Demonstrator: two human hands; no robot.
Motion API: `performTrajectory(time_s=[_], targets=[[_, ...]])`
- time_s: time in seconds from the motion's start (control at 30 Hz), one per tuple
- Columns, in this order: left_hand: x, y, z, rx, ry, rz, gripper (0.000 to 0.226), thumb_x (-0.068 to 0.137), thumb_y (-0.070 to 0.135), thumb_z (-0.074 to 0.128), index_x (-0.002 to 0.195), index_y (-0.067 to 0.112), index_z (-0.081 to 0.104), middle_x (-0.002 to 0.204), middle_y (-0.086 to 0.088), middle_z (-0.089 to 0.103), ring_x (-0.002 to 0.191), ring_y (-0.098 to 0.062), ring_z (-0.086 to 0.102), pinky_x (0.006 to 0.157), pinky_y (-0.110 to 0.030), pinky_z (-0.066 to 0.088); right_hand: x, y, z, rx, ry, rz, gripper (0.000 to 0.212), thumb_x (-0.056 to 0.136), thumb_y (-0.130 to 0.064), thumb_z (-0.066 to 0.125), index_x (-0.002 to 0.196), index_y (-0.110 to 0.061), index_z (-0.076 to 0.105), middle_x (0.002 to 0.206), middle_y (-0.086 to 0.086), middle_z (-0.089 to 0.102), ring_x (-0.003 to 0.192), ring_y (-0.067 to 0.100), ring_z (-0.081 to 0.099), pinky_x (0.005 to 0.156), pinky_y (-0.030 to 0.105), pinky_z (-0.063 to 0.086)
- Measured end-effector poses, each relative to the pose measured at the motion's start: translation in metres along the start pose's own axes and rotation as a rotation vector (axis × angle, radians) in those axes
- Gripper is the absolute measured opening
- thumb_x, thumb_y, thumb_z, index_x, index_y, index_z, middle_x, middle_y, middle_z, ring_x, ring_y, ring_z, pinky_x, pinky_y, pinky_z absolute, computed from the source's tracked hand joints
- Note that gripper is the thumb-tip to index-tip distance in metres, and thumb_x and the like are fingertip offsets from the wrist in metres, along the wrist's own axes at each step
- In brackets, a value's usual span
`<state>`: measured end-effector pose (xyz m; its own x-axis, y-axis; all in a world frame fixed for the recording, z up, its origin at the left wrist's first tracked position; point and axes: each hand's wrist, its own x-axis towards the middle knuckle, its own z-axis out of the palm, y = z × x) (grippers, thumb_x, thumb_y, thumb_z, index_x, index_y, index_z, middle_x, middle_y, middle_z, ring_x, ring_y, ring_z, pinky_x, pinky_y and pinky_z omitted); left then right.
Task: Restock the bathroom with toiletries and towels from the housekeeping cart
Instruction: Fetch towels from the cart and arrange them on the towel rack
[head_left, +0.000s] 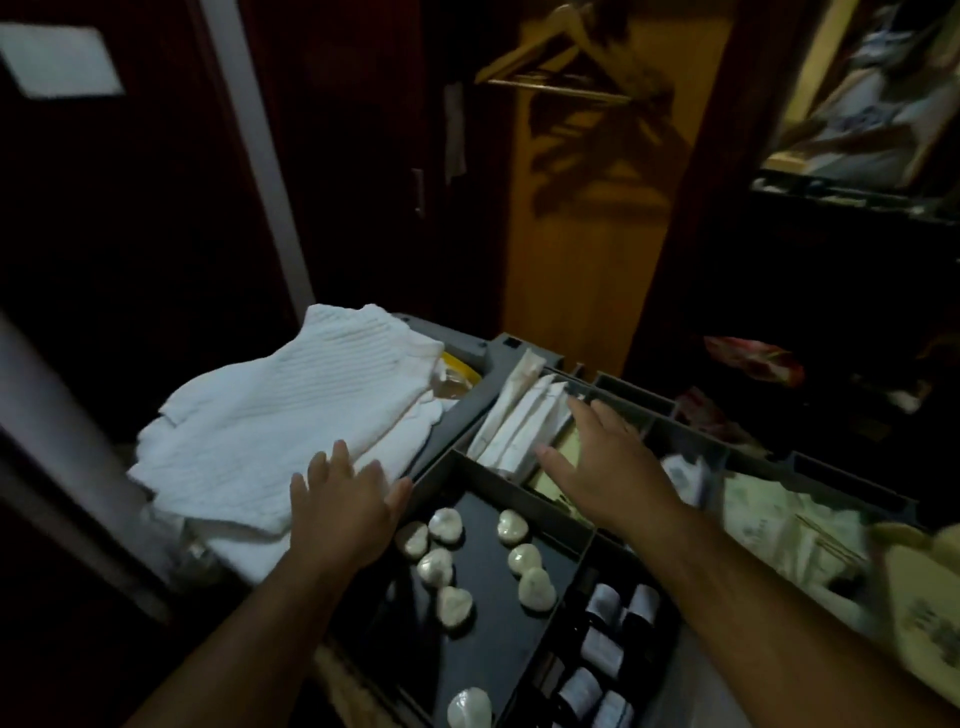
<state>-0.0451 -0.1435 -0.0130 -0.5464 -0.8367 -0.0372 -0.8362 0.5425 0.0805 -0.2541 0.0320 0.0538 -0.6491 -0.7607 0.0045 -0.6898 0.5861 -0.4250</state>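
A stack of folded white towels (291, 426) lies on the left part of the grey housekeeping cart tray (441, 467). My left hand (343, 499) hovers with fingers spread at the towels' near right corner, holding nothing. My right hand (608, 462) reaches flat over a compartment of white paper sachets (524, 421), its fingertips close to them. In the black compartment below my hands lie several white heart-shaped soaps (441, 525). Small dark bottles with white labels (602, 649) fill the slot to the right of the soaps.
Compartments at the right hold pale printed packets (779, 525). A wooden hanger (561, 57) hangs in the open wardrobe behind the cart. A dark door with a pale frame (249, 156) stands at the left. A cluttered shelf (857, 130) sits at the upper right.
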Motion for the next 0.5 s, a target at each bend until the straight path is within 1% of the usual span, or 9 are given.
performTrajectory(time_s=[0.03, 0.07, 0.13, 0.23, 0.3, 0.4, 0.5], targets=[[-0.004, -0.003, 0.005, 0.031, -0.009, -0.002, 0.061, 0.098, 0.065, 0.021, 0.147, 0.032, 0.039, 0.165, -0.016, 0.013, 0.148, -0.039, 0.017, 0.117, -0.055, 0.02, 0.003, -0.002, 0.007, 0.009, -0.022, -0.026, 0.079, 0.094, -0.061, 0.048, 0.158, -0.026, 0.017, 0.166, 0.004, 0.016, 0.15, 0.027, 0.016, 0.119, 0.044, 0.026], [-0.008, -0.005, 0.009, 0.043, -0.012, -0.013, 0.059, 0.099, 0.063, 0.021, 0.149, 0.034, 0.036, 0.166, -0.017, 0.008, 0.149, -0.041, 0.013, 0.118, -0.056, 0.017, 0.005, -0.004, 0.014, 0.021, -0.05, -0.044, 0.078, 0.094, -0.06, 0.049, 0.158, -0.027, 0.017, 0.166, 0.004, 0.015, 0.15, 0.026, 0.016, 0.119, 0.043, 0.026], [-0.011, -0.008, 0.01, 0.029, -0.007, -0.064, 0.061, 0.1, 0.062, 0.021, 0.154, 0.033, 0.027, 0.166, -0.019, 0.0, 0.151, -0.041, 0.005, 0.12, -0.055, 0.01, 0.007, -0.008, 0.026, 0.043, -0.102, -0.069, 0.078, 0.094, -0.059, 0.049, 0.158, -0.027, 0.017, 0.166, 0.004, 0.014, 0.15, 0.027, 0.016, 0.119, 0.042, 0.026], [-0.008, -0.01, 0.005, -0.009, -0.018, -0.147, 0.065, 0.1, 0.062, 0.02, 0.158, 0.03, 0.017, 0.166, -0.019, -0.004, 0.152, -0.038, -0.002, 0.122, -0.055, 0.002, 0.012, -0.013, 0.037, 0.07, -0.132, -0.101, 0.075, 0.095, -0.057, 0.048, 0.157, -0.027, 0.018, 0.165, 0.004, 0.016, 0.15, 0.026, 0.017, 0.118, 0.043, 0.028], [-0.003, -0.014, 0.003, 0.02, -0.013, -0.151, 0.066, 0.101, 0.061, 0.02, 0.158, 0.028, 0.018, 0.167, -0.017, -0.001, 0.153, -0.037, -0.001, 0.122, -0.055, 0.002, 0.015, -0.016, 0.043, 0.085, -0.147, -0.119, 0.075, 0.095, -0.057, 0.048, 0.157, -0.026, 0.019, 0.164, 0.004, 0.018, 0.149, 0.026, 0.019, 0.117, 0.043, 0.03], [0.004, -0.015, -0.002, 0.078, 0.001, -0.119, 0.067, 0.1, 0.06, 0.023, 0.153, 0.021, 0.036, 0.165, -0.013, 0.016, 0.151, -0.034, 0.012, 0.122, -0.054, 0.008, 0.016, -0.023, 0.055, 0.118, -0.192, -0.151, 0.076, 0.095, -0.058, 0.049, 0.157, -0.025, 0.021, 0.163, 0.003, 0.022, 0.148, 0.024, 0.021, 0.117, 0.043, 0.03], [0.007, -0.015, -0.007, 0.126, -0.021, -0.084, 0.066, 0.1, 0.06, 0.027, 0.149, 0.018, 0.042, 0.162, -0.011, 0.025, 0.147, -0.032, 0.023, 0.119, -0.051, 0.015, 0.019, -0.031, 0.066, 0.18, -0.208, -0.184, 0.071, 0.096, -0.054, 0.051, 0.155, -0.022, 0.028, 0.159, 0.002, 0.03, 0.145, 0.022, 0.028, 0.117, 0.041, 0.031]])
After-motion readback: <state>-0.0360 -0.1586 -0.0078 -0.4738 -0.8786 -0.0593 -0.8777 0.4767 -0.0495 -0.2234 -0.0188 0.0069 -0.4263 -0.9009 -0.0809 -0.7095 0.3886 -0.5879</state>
